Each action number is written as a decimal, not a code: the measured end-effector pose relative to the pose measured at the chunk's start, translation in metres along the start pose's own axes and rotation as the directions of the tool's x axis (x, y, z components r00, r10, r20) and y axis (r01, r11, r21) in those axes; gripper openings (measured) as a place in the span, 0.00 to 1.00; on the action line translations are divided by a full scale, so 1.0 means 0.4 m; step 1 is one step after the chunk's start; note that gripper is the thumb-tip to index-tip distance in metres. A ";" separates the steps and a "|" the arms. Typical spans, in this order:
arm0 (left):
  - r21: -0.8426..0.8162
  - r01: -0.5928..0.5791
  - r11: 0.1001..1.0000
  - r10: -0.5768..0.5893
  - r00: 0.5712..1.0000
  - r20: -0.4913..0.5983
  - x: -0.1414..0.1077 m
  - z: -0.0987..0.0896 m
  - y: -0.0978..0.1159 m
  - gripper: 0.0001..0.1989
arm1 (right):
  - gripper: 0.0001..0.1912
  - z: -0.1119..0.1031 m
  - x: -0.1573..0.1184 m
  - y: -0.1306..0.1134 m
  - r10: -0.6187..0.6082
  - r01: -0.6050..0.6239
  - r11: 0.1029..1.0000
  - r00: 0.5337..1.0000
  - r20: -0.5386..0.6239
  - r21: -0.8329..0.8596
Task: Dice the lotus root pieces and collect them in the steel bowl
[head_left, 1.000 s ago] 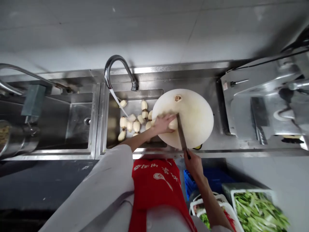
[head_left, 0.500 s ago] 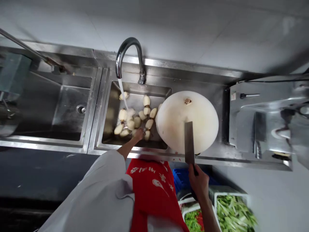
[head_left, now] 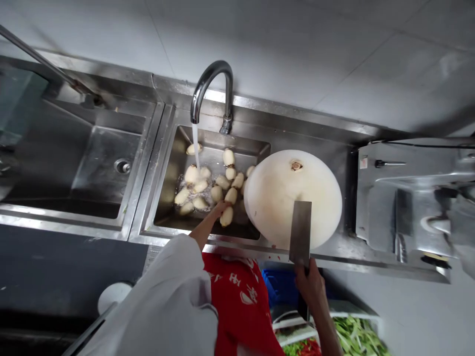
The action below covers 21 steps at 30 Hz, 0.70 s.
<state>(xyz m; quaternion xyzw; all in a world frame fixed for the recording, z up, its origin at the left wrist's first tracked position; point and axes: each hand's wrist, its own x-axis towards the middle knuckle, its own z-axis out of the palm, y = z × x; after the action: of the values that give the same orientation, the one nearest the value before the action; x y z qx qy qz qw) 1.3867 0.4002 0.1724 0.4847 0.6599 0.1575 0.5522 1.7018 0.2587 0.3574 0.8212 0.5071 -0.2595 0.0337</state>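
In the sink (head_left: 163,198) lie several pale, peeled lotus root pieces (head_left: 228,157), some still joined at dark nodes. My left hand (head_left: 221,207) reaches down among them, its fingers closed on a lotus root (head_left: 226,216) near the sink's front right; the fingertips are partly hidden. With my right hand (head_left: 312,286) I hold a cleaver (head_left: 301,230) by its handle, the broad blade pointing away from me over the front of a round white chopping board (head_left: 322,198). A small brown-and-white root end (head_left: 296,165) sits at the board's far side.
Water runs from a curved tap (head_left: 213,69) into the sink. A second sink (head_left: 111,143) adjoins on the left. Metal equipment (head_left: 382,193) stands right of the board. Below the counter are a blue crate (head_left: 280,287) and containers of cut green vegetables (head_left: 358,336).
My left hand has moved right among the lotus roots and now closes on one. The cleaver stays in my right hand. The view has shifted slightly.
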 end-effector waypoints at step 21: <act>0.691 -0.192 0.697 0.280 0.960 -0.015 -0.298 -0.085 0.289 0.34 | 0.16 -0.131 0.024 -0.032 -0.264 0.233 0.908 0.964 -0.044 -0.348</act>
<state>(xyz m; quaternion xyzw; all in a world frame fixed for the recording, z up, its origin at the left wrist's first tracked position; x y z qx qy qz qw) 1.4012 0.3701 0.3387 0.7237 0.6352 0.0019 0.2698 1.7149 0.2892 0.4008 0.7425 0.6456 -0.1332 0.1185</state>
